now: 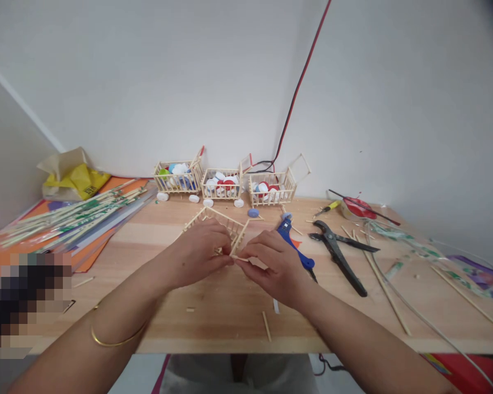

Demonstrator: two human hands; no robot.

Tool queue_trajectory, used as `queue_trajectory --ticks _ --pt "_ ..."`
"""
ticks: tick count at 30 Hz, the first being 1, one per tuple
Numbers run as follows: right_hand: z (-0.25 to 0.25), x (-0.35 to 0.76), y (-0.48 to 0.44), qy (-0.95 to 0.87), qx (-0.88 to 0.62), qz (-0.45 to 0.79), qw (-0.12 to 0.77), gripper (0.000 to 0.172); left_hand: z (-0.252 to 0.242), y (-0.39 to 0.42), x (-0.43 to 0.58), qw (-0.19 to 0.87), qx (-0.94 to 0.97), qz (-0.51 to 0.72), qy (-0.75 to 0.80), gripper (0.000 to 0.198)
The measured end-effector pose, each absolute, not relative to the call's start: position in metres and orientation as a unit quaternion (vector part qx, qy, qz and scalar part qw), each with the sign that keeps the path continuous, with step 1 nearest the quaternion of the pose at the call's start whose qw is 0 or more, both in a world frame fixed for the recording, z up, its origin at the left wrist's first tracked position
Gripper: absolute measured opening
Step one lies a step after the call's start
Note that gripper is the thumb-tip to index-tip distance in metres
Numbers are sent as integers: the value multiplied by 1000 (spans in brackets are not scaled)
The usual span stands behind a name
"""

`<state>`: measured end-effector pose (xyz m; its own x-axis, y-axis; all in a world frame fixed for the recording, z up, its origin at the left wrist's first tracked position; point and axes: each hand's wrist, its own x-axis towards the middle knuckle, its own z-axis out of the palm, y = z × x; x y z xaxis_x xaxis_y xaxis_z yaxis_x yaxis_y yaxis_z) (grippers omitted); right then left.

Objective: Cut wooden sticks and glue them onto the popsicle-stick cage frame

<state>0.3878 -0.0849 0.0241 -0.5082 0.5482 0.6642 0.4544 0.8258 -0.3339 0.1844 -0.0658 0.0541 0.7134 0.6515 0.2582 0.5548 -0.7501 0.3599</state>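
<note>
A small basket frame of thin wooden sticks (225, 216) is at the middle of the table, tilted, its near side partly hidden by my fingers. My left hand (199, 246) is closed around the frame's near left part. My right hand (275, 265) pinches a short wooden stick (240, 259) between thumb and fingers, at the frame's near corner. The fingertips of both hands almost meet there. Just right of my right hand lies a blue glue gun (286, 230), partly covered by the hand.
Three little stick carts (225, 197) filled with bottle caps stand along the wall. Black pliers (340, 260), a yellow-handled cutter (332, 206) and a red bowl (355, 208) lie right. Bundled sticks (86, 210) and a yellow bag (80, 180) are left. A cable (298, 87) runs up the wall.
</note>
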Motion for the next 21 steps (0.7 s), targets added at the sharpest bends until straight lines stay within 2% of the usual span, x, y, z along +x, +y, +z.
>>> queue_trajectory --ticks 21 --pt "30 384 -86 -869 -294 47 394 6 55 -65 184 149 914 174 335 18"
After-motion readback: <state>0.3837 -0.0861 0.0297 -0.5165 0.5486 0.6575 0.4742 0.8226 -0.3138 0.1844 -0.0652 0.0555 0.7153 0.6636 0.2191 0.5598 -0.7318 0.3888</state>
